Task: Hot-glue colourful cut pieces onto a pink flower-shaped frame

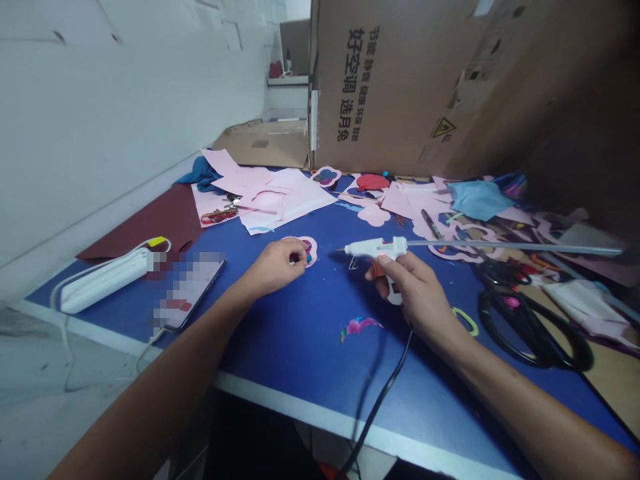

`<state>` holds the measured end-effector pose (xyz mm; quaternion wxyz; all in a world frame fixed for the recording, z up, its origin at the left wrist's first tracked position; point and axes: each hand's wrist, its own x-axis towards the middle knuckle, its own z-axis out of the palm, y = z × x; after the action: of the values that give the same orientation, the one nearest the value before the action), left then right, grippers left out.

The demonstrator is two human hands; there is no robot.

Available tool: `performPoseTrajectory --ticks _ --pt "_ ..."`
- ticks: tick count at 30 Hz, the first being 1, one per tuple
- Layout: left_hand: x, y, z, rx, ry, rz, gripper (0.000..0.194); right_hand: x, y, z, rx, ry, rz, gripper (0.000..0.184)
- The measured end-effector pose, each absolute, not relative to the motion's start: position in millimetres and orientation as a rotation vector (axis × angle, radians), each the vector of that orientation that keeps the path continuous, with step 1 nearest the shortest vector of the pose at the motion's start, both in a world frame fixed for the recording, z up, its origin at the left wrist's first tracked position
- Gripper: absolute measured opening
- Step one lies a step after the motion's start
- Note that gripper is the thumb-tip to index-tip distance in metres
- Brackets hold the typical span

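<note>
My right hand (413, 283) is wrapped round the handle of a white hot glue gun (375, 249), whose nozzle points left above the table. A long clear glue stick (515, 247) juts from the gun's back, and a black cord hangs below it. My left hand (280, 265) is closed, thumb and fingertips curled together. Partly hidden behind those fingers is a pink-edged flower cutout (312, 252) with a colourful middle; whether the fingers grip it, I cannot tell. Between my forearms lies a curved shiny purple scrap (359, 325).
Large black-handled scissors (530, 333) lie at right, among pink paper scraps (420, 200) and a marker (431, 223). Pink sheets (285, 193) cover the back left. A phone (195, 293) and white power strip (107, 280) sit at left. A cardboard box (400, 87) stands behind.
</note>
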<state>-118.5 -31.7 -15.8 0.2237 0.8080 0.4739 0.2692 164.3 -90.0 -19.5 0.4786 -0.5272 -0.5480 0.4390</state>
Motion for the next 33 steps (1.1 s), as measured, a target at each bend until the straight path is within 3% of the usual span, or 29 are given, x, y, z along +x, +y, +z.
performPoseTrajectory --ticks 5,8,17,21,33 --pt "-118.0 -34.9 -13.3 2.516 1.359 0.644 0.015 162.2 -90.9 -17.3 -1.279 -1.353 1.066 0.042" --pt "-118.4 -34.7 -15.2 2.503 1.421 0.615 0.007 161.7 -90.9 -17.6 -1.286 -1.363 1.053 0.042" --pt "-115.6 -35.7 -11.9 2.499 1.538 0.515 0.011 160.2 -90.9 -21.1 -1.302 -1.378 1.075 0.043" --pt "-115.8 -35.8 -11.6 2.447 1.563 0.564 0.021 158.4 -91.5 -19.9 -1.312 -1.378 1.076 0.042" --pt "-123.3 -22.7 -23.4 2.252 1.494 0.759 0.021 126.2 -91.0 -13.6 -1.213 -1.528 1.098 0.039"
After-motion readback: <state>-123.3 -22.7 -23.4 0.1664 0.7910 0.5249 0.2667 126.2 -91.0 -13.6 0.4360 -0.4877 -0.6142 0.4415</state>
